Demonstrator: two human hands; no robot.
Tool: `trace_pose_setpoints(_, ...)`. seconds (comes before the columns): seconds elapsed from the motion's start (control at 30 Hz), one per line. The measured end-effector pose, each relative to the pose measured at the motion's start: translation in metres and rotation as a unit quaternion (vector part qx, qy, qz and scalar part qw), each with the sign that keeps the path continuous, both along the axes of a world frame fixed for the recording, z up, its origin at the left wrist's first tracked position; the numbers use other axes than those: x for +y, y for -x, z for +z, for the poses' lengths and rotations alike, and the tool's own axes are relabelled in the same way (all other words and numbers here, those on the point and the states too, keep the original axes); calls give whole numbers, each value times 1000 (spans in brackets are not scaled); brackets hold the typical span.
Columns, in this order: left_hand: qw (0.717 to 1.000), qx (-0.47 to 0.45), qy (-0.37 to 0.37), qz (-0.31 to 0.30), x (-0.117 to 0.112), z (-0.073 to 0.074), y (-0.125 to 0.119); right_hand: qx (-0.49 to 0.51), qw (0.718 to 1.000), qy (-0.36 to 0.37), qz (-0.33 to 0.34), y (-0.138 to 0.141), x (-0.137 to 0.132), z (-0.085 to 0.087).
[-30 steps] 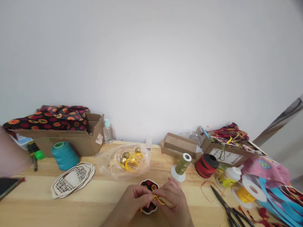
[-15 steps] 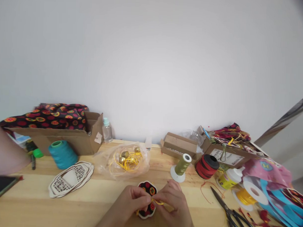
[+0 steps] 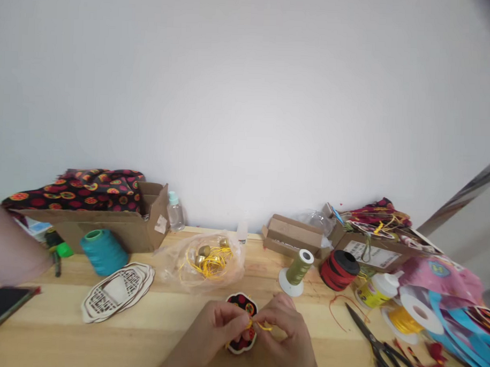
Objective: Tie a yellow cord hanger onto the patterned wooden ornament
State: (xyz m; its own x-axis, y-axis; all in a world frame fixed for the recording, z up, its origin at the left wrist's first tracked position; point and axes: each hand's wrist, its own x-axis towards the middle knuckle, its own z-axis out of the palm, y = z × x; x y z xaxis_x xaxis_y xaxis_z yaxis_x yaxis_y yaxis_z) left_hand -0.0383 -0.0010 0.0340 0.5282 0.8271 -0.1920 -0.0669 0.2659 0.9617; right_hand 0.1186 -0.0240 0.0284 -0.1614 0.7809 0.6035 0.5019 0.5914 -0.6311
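While the left hand pinches the yellow cord above the patch at six o'clock, the right hand, partly hiding its grip, seemingly clamps the cord too.

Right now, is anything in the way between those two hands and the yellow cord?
Nothing visible: the left hand and right hand already have the yellow cord at their fingertips, over the patterned piece. The scissors lie apart, off to the right.

wooden table, on it black scissors, teal thread cone
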Motion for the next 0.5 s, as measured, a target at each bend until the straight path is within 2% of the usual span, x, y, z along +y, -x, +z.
trace_pose_setpoints(0.1,1000,-9,4,-7,-1,-4,-1,-7,1000,-22,-2,1,1,-1)
trace_pose_setpoints(0.2,999,16,-29,-13,-2,-6,-2,-9,999,-37,-10,1,1,-3)
trace_pose_setpoints(0.5,990,100,-98,-14,-3,2,2,-34,998,-46,6,-1,0,-5)
